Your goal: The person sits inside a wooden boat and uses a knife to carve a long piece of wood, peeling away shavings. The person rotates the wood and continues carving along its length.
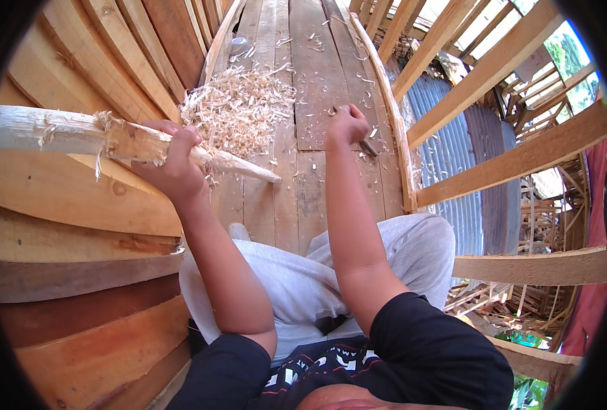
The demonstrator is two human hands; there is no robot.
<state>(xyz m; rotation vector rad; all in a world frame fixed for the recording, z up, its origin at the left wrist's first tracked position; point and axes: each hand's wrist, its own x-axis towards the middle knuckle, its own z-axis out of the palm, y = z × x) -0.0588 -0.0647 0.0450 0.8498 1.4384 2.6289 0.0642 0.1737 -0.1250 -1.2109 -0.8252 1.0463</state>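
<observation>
My left hand (174,158) is closed around a long, pale wooden pole (51,128) that runs in from the left. Its bark is stripped, its surface is rough with loose curls, and its tapered tip points right, just above the floor. Off to the right of that tip, my right hand (348,128) makes a fist, apart from the pole. From the fist's lower side sticks out a narrow dark part of what looks like a knife (369,148); the rest of it is mostly hidden by my fingers.
A heap of wood shavings (245,109) lies on the plank floor (269,212), with a small clear container (238,46) behind it. Stacked boards (78,184) form the left side. A slatted railing (515,164) rises on the right, corrugated metal (447,137) beyond it. My legs (413,246) are folded below.
</observation>
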